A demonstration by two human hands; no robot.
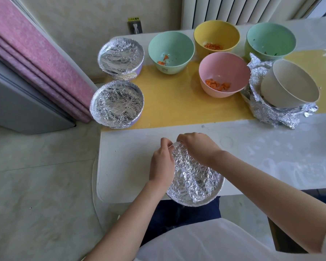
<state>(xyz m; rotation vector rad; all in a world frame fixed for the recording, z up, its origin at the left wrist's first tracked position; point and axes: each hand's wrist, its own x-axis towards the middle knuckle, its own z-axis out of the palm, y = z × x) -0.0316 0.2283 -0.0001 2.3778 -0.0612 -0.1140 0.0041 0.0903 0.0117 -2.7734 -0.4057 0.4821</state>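
The white table (pixel 271 147) carries a yellow mat (pixel 177 104). Open bowls stand on the mat, among them a pink bowl (pixel 224 72) that holds carrot pieces (pixel 217 85). At the mat's left end sit two covered bowls (pixel 118 103). The foil-wrapped bowl (pixel 196 185) sits at the table's near edge and juts slightly past it. The left hand (pixel 161 162) and the right hand (pixel 196 147) both pinch its raised foil edge (pixel 174 145) at the far rim, fingers curled.
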